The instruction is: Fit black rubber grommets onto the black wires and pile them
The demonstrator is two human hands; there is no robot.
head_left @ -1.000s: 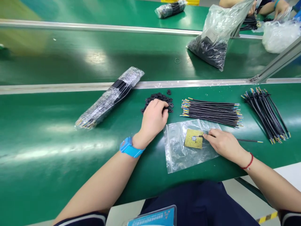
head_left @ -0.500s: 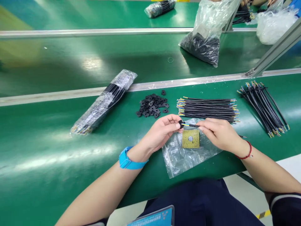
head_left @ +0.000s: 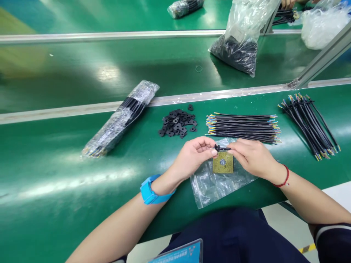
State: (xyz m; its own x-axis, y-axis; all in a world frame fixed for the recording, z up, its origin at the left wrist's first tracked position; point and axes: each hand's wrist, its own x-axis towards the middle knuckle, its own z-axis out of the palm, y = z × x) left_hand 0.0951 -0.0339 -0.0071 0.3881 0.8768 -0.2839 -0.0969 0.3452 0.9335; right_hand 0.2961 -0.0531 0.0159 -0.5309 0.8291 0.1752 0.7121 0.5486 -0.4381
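Left hand: thumb and fingers are pinched together on a small black part.
Right hand: thumb and fingers are closely pressed on a black cable; its end meets the part between both hands, but how deep, I cannot tell.
Yellow pad: just under the fingertips, on a clear plastic bag upon the green desk.
Black pieces pile: beyond the left hand, apart from it.
Loose cables: side by side, just beyond the right hand.
Fitted cables: farther right of the right hand.
Wrapped bundle: left of the left hand and beyond it.
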